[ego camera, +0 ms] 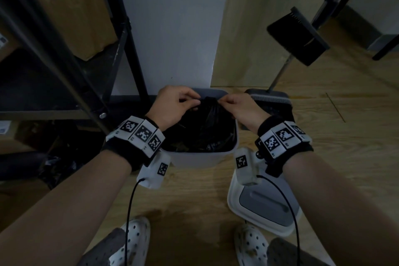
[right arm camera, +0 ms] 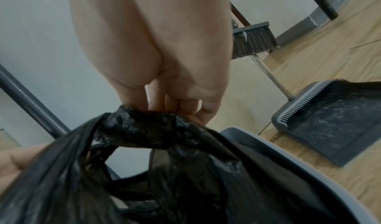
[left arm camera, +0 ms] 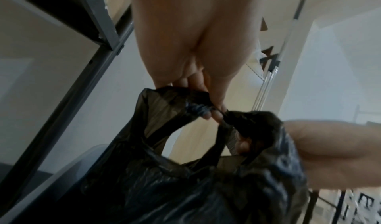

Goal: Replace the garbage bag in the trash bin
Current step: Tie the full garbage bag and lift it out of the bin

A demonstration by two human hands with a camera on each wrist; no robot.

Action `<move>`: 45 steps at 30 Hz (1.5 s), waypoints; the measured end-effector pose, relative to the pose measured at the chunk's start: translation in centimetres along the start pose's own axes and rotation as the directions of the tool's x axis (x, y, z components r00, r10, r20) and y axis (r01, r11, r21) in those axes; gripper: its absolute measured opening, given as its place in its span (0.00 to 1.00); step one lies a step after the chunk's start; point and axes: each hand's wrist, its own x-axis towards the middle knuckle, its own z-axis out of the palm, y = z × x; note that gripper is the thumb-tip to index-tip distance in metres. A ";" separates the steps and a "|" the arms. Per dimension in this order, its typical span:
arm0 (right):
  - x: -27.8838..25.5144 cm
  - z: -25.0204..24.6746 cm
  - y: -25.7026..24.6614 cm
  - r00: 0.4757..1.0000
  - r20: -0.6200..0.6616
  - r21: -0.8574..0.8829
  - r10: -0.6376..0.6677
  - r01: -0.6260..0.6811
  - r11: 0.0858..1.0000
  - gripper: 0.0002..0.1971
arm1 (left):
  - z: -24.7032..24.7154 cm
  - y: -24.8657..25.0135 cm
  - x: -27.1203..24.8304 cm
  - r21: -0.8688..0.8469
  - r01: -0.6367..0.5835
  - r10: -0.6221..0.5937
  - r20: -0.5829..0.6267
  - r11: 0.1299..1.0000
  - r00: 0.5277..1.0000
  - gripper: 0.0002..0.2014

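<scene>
Shelving (ego camera: 64, 54) of dark metal fills the left side of the room, a cardboard box (ego camera: 71, 17) on one level; its lower levels are too dim to read. Against the white wall stands the grey trash bin (ego camera: 200, 157), open, with its lid (ego camera: 263, 207) lying on the wooden floor by the person's right foot. A dustpan (ego camera: 272, 101) sits just beside the bin on the right, half hidden behind the right wrist, and a broom (right arm camera: 253, 40) stands near it. Inside the bin the black garbage bag (ego camera: 207, 123) is gathered upward; whatever it contains is lost in shadow. The left hand (ego camera: 172, 106) has fingers and thumb curled, pinching a twisted ear of the bag at its top. The right hand (ego camera: 241, 108) is likewise closed on the opposite ear, fingers bunched round crumpled plastic. From the left wrist view the two ears seem to cross between the hands, perhaps a knot half made, though blur makes that uncertain.
</scene>
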 end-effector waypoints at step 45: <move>-0.9 1.0 -0.2 0.991 0.103 0.250 0.086 -0.109 0.962 0.10 | 0.2 -0.1 -0.8 0.172 -0.101 0.082 0.117 0.980 0.990 0.09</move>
